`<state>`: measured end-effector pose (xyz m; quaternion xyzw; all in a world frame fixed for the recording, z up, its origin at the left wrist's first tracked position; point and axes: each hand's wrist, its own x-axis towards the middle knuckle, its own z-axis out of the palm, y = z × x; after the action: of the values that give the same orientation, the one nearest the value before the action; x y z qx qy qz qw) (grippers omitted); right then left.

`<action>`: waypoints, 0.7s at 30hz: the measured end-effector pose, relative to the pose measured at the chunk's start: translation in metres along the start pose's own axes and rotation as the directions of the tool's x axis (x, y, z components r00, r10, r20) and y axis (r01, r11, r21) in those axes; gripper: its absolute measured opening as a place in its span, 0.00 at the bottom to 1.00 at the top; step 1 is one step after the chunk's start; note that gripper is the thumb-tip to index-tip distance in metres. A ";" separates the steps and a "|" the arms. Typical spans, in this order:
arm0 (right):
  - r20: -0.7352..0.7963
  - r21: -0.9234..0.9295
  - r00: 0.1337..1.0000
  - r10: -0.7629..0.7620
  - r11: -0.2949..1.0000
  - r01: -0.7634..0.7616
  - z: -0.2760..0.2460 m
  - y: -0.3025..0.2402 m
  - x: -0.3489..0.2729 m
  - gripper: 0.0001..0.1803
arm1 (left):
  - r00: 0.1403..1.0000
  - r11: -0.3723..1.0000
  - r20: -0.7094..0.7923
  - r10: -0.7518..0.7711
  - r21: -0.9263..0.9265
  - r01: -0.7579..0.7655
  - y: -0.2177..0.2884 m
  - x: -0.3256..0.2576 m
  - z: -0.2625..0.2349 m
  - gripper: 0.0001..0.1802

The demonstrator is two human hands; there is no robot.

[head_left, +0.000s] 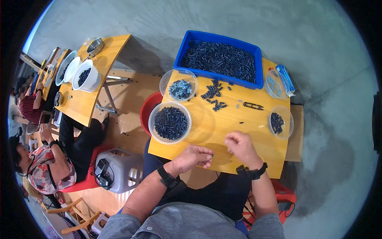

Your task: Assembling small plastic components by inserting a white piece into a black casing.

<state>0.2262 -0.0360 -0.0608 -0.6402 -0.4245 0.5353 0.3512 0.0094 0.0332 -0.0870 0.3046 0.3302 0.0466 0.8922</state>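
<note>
My left hand (194, 156) is above the near edge of the yellow table (223, 133), thumb and fingertips pinched on a small dark piece (211, 155). To its right, my right hand (241, 146) has curled fingers; whatever they may hold is hidden. Left of my hands stands a clear tub (151, 119) full of short black tubular pieces (170, 123). Behind it, another clear tub (163, 81) holds light-blue and dark small pieces (180, 90). Loose black pieces (213, 91) lie mid-table, near black thread snips (253, 106).
A blue tray (223, 78) heaped with black pieces fills the table's far side. On the right are two small clear tubs (285, 111) and a blue box (285, 79). A red stool or bucket (146, 113) stands left. Another person (55, 163) sits at a table further left.
</note>
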 end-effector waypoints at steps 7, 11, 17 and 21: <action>-0.343 -0.662 0.815 -0.467 0.736 0.144 -0.049 0.018 0.028 0.07 | 0.998 0.996 -0.034 0.056 0.074 -0.054 -0.007 0.008 -0.002 0.07; -0.387 -0.646 0.798 -0.462 0.753 0.122 -0.051 0.021 0.038 0.08 | 0.988 0.973 -0.078 0.135 0.198 -0.118 -0.008 0.013 -0.006 0.06; -0.326 -0.730 0.787 -0.523 0.669 0.143 -0.053 0.015 0.063 0.08 | 0.979 0.960 -0.124 0.163 0.249 -0.129 -0.006 0.014 -0.004 0.07; -0.338 -0.740 0.787 -0.517 0.662 0.117 -0.051 0.010 0.077 0.08 | 0.975 0.956 -0.128 0.181 0.254 -0.144 -0.011 0.015 -0.008 0.06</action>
<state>0.2836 0.0307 -0.0906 -0.7546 -0.5881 0.0719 0.2821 0.0151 0.0324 -0.1069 0.4333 0.3735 0.1021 0.8139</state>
